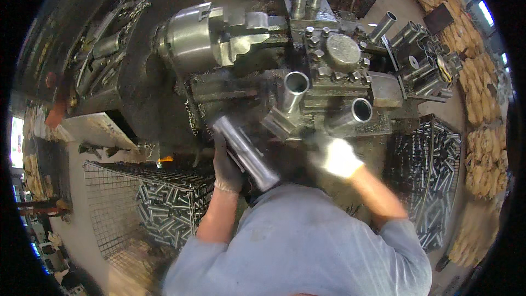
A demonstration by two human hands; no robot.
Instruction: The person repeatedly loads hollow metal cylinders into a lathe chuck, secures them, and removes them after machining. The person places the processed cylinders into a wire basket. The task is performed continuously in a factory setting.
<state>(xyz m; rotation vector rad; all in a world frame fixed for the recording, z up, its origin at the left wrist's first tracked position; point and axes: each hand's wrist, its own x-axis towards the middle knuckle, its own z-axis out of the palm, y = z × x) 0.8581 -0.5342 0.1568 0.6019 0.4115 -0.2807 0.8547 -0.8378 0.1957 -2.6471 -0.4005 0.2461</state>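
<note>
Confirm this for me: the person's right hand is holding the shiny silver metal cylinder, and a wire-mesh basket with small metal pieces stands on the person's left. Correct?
Not quite: the hand is wrong. The head view shows the left hand holding the shiny silver metal cylinder. The wire-mesh basket with small metal pieces does stand on the person's left.

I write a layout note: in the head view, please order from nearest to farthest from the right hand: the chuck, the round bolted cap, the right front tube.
From the right hand:
1. Right front tube, just beyond it.
2. Round bolted cap, farther beyond, nearly straight ahead.
3. Chuck, beyond and far left.
</note>
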